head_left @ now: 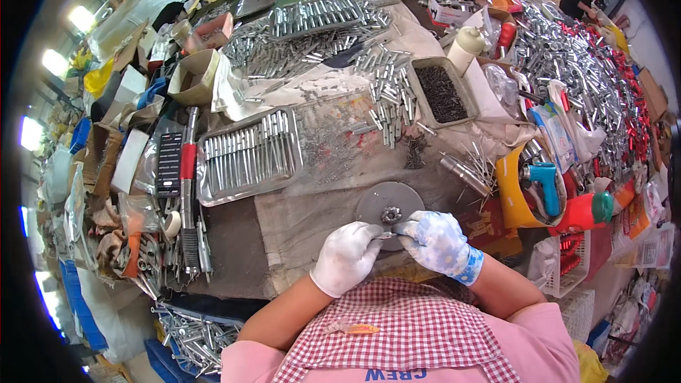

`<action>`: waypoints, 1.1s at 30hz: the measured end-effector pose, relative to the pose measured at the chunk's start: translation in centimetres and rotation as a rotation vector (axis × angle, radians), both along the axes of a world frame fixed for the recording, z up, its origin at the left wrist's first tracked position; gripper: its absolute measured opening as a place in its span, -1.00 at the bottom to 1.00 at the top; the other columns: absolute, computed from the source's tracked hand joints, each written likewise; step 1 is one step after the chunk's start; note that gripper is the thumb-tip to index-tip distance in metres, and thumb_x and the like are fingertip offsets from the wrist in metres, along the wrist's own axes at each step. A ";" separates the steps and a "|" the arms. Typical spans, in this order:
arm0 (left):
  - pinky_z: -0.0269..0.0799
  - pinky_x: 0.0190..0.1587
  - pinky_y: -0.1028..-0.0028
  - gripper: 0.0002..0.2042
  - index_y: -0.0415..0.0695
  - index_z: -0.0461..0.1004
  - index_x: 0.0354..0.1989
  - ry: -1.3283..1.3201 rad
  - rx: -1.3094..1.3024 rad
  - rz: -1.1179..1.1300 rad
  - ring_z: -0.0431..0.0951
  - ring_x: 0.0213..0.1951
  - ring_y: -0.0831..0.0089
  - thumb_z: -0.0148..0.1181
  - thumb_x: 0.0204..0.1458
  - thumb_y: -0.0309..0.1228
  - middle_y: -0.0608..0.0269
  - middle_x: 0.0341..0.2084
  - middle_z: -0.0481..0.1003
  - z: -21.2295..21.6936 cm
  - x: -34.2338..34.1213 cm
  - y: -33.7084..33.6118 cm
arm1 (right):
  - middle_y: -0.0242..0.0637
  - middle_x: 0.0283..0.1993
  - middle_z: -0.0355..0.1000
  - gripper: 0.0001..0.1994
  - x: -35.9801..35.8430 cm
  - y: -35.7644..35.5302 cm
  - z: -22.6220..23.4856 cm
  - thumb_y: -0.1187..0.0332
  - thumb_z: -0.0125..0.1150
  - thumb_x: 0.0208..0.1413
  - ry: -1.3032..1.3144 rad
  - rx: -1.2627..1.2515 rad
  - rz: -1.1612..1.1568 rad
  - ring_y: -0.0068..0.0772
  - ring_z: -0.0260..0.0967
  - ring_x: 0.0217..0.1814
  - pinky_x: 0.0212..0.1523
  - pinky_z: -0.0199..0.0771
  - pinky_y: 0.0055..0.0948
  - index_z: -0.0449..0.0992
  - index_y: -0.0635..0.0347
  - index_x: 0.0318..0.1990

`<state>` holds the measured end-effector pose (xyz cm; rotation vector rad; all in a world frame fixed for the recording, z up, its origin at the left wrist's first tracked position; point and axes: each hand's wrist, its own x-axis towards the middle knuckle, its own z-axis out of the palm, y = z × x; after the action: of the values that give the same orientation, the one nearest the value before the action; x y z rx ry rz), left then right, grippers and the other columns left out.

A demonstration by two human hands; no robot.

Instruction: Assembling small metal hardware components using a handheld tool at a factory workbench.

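Head view shows my left hand (347, 255) and right hand (438, 241) both closed on a small metal pin (386, 236), held between them just below the round disc (389, 207). I judge I am fitting this pin to the toothed part (391, 215) on the disc; the next move needs careful aim. At 10 o'clock a tray (248, 156) holds rows of metal rods. At 1 o'clock another tray (441, 92) holds small dark screws.
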<state>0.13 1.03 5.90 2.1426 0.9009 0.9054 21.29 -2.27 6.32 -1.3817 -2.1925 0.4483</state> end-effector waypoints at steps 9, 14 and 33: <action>0.50 -0.29 0.23 -0.84 -0.23 0.51 -0.31 -0.013 0.021 0.117 0.58 -0.37 0.06 0.25 -0.12 -0.61 0.02 -0.43 0.55 -2.8 -0.3 0.1 | -0.14 -0.24 0.58 -0.79 5.2 11.1 -1.4 0.17 0.27 0.02 -0.445 -0.260 -0.471 -0.05 0.55 -0.12 -0.08 0.54 -0.15 0.66 0.06 -0.29; 0.49 -0.24 0.23 -0.86 -0.19 0.49 -0.32 -0.002 -0.012 0.111 0.56 -0.33 0.12 0.26 -0.09 -0.55 0.09 -0.42 0.54 -3.1 -0.2 -0.3 | -0.10 -0.24 0.59 -0.82 4.5 13.2 -3.3 0.27 0.21 -0.01 -0.673 -0.379 -0.427 -0.06 0.57 -0.11 -0.08 0.55 -0.13 0.66 0.09 -0.32; 0.41 -0.19 0.24 -0.83 -0.14 0.58 -0.37 0.128 0.152 0.165 0.43 -0.28 0.15 0.36 -0.21 -0.51 0.22 -0.42 0.47 -5.3 0.7 -1.2 | -0.27 -0.29 0.55 -0.77 -1.0 -0.7 -3.8 0.46 0.25 0.03 0.304 -0.117 -0.065 -0.18 0.52 -0.34 -0.34 0.55 -0.33 0.65 0.01 -0.14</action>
<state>0.86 -0.16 0.65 2.3029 1.1188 0.9523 20.26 -2.96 2.49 -1.3417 -1.8961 0.7220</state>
